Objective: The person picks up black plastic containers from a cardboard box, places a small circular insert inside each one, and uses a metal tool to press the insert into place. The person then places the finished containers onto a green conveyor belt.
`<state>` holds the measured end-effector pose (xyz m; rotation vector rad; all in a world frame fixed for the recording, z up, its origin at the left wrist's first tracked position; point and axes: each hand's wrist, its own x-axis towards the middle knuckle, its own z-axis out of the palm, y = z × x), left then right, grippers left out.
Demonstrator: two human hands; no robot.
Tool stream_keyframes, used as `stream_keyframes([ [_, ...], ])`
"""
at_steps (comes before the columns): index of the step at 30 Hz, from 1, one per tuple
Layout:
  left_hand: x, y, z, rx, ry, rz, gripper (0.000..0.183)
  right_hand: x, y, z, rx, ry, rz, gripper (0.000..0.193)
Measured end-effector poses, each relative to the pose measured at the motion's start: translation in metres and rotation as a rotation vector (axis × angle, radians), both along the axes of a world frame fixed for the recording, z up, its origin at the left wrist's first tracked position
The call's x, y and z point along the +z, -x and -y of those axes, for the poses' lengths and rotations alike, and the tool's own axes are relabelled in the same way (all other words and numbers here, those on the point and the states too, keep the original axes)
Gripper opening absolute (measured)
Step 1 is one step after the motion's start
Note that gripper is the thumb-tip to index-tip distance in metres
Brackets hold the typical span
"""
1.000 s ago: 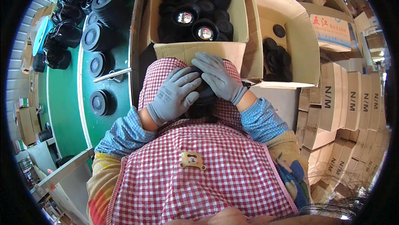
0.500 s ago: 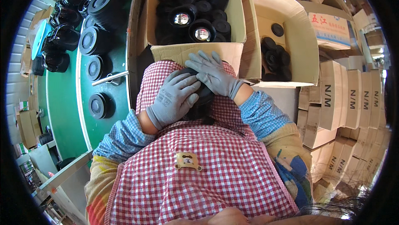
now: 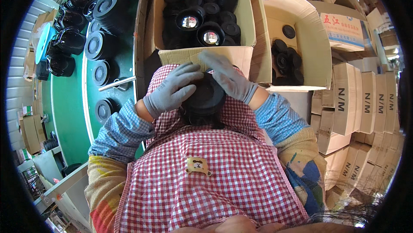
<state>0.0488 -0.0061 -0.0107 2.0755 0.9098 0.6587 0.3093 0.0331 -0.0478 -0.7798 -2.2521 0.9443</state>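
Red-and-white checked cloth, the apron (image 3: 167, 190), fills the lower middle, its weave bending over the lap, and a smooth green worktable (image 3: 66, 104) runs along the left, bearing stacks of ridged black round lids (image 3: 100, 46). Ahead of the knees stands a creased tan cardboard box (image 3: 219, 56) of dark round pieces, two with mirror-bright domes, and beside it a second cardboard box (image 3: 303, 22) holding fewer. These lie much as they did half a second ago; the change is at the hands, which then met over the lap and now have parted. The left hand (image 3: 174, 89), in a matte grey knit glove, has drawn back to the left, fingers extended side by side, thumb held apart near the rim of the black round piece (image 3: 208, 95). The right hand (image 3: 232, 80), gloved alike, has its fingers stretched out straight and blurred by motion, so I can't fairly tell whether it touches the piece. That piece sits between the knees, far more of its top bared than before: a flat, dull disc facing up toward the head, with no long axis across its round face, and a dark body below it whose outline is lost in shadow. Smallest is the tan bear-shaped patch (image 3: 197, 165) on the apron.
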Motion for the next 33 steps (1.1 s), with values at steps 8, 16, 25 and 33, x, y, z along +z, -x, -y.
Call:
stream_keyframes([
  [8, -0.036, -0.019, -0.062, 0.148, 0.444, -0.199, 0.032, 0.053, 0.047, 0.051, 0.174, -0.215, 0.437, 0.08],
  [16, -0.026, -0.022, -0.027, 0.091, 1.043, 0.45, 0.03, 0.035, 0.015, 0.008, 0.377, -0.37, 0.38, 0.097],
  [25, -0.044, -0.027, -0.073, -0.138, 0.288, -0.097, 0.031, 0.096, 0.036, -0.016, 0.718, -0.062, 0.476, 0.069],
  [33, -0.004, -0.071, -0.09, -0.143, 0.207, -0.468, 0.04, 0.064, 0.069, 0.035, 0.365, -0.395, 0.171, 0.066],
])
